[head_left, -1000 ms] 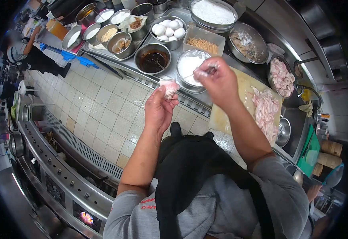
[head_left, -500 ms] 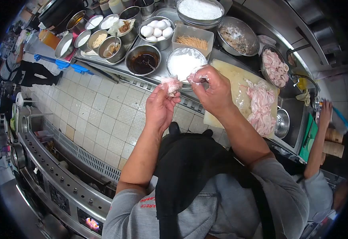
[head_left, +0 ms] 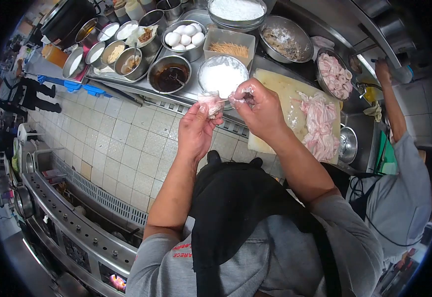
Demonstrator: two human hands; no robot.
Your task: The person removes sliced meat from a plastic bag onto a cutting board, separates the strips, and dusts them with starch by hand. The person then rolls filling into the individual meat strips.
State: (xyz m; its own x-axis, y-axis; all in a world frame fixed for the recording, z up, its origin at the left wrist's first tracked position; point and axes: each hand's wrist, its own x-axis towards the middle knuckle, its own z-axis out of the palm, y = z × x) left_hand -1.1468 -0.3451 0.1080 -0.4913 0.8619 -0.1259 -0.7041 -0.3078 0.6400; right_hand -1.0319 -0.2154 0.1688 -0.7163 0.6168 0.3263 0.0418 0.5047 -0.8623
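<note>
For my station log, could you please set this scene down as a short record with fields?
Left hand: grips a pale piece of meat
Right hand: pinched close beside the meat, white powder on it; what it grips is too small to tell
Beyond the hands: bowl of white powder
Board: bears a heap of pale strips
Tub: thin sticks
Eggs: white, heaped in a metal bowl
Co-worker's arm: outstretched, at the picture's right

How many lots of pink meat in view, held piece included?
3: the piece in the left hand, a heap on the board, a pile in the bowl past it. More may be hidden.
</note>
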